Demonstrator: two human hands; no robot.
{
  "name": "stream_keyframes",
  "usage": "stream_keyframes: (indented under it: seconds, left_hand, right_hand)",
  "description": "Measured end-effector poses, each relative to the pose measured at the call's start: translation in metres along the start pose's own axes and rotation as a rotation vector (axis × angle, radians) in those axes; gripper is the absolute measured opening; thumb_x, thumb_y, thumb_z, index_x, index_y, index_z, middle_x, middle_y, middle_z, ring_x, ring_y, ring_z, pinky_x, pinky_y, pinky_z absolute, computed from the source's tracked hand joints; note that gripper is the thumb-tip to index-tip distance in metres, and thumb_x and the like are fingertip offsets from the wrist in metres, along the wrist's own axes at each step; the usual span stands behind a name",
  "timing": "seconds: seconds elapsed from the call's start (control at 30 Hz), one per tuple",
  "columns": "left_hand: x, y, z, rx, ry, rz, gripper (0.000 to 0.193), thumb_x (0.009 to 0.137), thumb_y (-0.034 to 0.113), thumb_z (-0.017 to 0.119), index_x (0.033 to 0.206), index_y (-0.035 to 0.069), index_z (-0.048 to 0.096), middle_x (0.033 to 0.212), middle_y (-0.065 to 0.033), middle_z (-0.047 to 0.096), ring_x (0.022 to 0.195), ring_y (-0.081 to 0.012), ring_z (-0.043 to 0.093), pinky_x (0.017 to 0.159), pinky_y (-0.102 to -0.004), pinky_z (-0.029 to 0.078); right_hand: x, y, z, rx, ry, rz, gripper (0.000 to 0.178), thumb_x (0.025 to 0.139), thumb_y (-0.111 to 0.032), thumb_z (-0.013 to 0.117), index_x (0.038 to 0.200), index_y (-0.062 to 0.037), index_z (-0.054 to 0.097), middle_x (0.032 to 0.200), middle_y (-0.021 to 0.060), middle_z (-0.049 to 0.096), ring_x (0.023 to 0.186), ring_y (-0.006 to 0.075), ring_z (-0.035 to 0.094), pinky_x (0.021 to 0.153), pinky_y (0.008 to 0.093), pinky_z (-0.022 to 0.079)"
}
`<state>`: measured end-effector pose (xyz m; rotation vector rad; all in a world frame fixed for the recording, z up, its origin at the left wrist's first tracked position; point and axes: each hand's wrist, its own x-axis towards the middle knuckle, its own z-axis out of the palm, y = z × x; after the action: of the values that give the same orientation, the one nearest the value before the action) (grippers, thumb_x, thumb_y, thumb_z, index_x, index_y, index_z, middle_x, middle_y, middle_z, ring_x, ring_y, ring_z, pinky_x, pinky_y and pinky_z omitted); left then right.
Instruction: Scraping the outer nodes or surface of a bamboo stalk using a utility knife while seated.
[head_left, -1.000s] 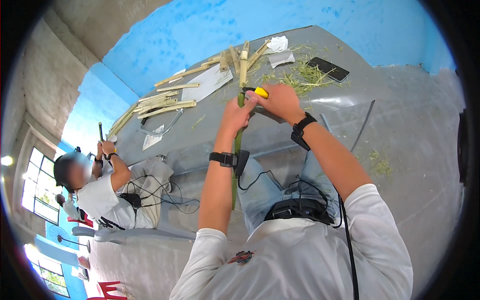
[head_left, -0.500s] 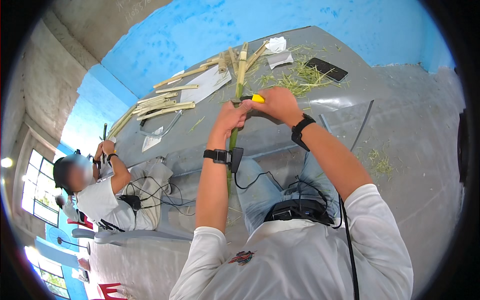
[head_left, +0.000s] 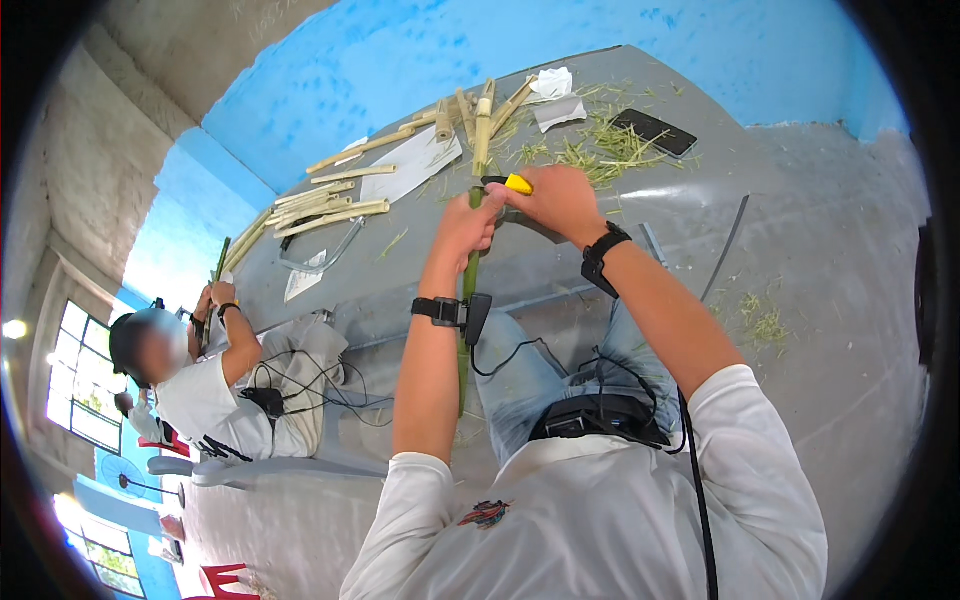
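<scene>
My left hand (head_left: 464, 232) is closed around a long bamboo stick (head_left: 482, 150). The stick's far part is pale and rests over the table; its green near part runs down beside my left forearm toward my lap. My right hand (head_left: 556, 203) grips a knife with a yellow and black handle (head_left: 519, 184). Its dark front end lies across the stick, right where pale meets green, and the blade's edge is too small to make out. My left thumb reaches up to the knife, so both hands nearly touch.
On the grey table (head_left: 420, 245) lie several pale bamboo pieces (head_left: 315, 207), a hacksaw frame (head_left: 322, 262), paper (head_left: 415, 165), green shavings (head_left: 605, 150) and a phone (head_left: 655, 133). At the left, a seated co-worker (head_left: 215, 390) handles another green stick. A cable (head_left: 515, 360) hangs from my left wrist.
The knife has moved slightly farther up, away from me. The stick's stretch just beyond the knife was green and now looks pale. The co-worker's stick has tilted and shifted right.
</scene>
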<state>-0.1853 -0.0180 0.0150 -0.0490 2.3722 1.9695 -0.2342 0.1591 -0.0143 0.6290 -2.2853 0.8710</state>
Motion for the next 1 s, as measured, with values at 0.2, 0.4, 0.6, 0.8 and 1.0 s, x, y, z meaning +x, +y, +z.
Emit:
stream_keyframes:
  seconds: [0.2, 0.4, 0.6, 0.8, 1.0]
  left_hand:
    - [-0.002, -0.006, -0.001, -0.044, 0.042, 0.062, 0.044, 0.092, 0.046, 0.073, 0.088, 0.009, 0.048, 0.069, 0.0046, 0.045, 0.054, -0.004, 0.039, 0.045, -0.0216, 0.032]
    - [-0.008, 0.005, 0.021, 0.114, 0.195, 0.026, 0.042, 0.095, 0.047, 0.067, 0.09, 0.01, 0.049, 0.067, 0.0043, 0.044, 0.048, -0.0045, 0.038, 0.042, -0.0211, 0.031]
    - [-0.002, -0.004, 0.009, -0.103, 0.149, 0.024, 0.036, 0.098, 0.041, 0.063, 0.098, 0.009, 0.046, 0.068, 0.0025, 0.043, 0.046, -0.0047, 0.037, 0.04, -0.0206, 0.029]
    - [-0.004, -0.009, 0.0, -0.303, -0.023, 0.095, 0.033, 0.101, 0.033, 0.06, 0.114, 0.009, 0.041, 0.085, -0.0028, 0.048, 0.063, -0.0079, 0.048, 0.044, -0.021, 0.037]
    - [-0.003, -0.012, -0.003, -0.303, 0.009, 0.186, 0.04, 0.101, 0.035, 0.061, 0.12, 0.005, 0.044, 0.085, -0.0024, 0.051, 0.068, -0.0121, 0.054, 0.062, -0.0289, 0.052]
  right_hand:
    - [0.0, -0.001, -0.001, -0.057, -0.111, -0.041, 0.072, 0.089, -0.075, 0.049, 0.075, -0.0067, 0.068, 0.069, 0.0164, 0.066, 0.067, 0.0353, 0.067, 0.059, 0.0454, 0.052]
    - [-0.001, 0.013, 0.017, -0.194, 0.122, -0.083, 0.062, 0.091, -0.066, 0.055, 0.082, -0.0063, 0.068, 0.068, 0.0165, 0.065, 0.066, 0.0348, 0.067, 0.057, 0.0439, 0.052]
    - [0.003, -0.002, 0.004, 0.112, 0.225, 0.167, 0.052, 0.094, -0.056, 0.06, 0.08, -0.0056, 0.06, 0.063, 0.0153, 0.062, 0.06, 0.0362, 0.064, 0.052, 0.0444, 0.05]
    - [0.0, 0.0, 0.004, 0.085, 0.204, 0.106, 0.05, 0.096, -0.053, 0.058, 0.08, -0.0059, 0.058, 0.065, 0.0158, 0.063, 0.06, 0.0373, 0.064, 0.053, 0.0456, 0.05]
    - [0.001, 0.002, 0.001, 0.106, 0.155, 0.06, 0.049, 0.096, -0.054, 0.058, 0.084, -0.0066, 0.059, 0.068, 0.0164, 0.064, 0.062, 0.0375, 0.065, 0.055, 0.046, 0.051]
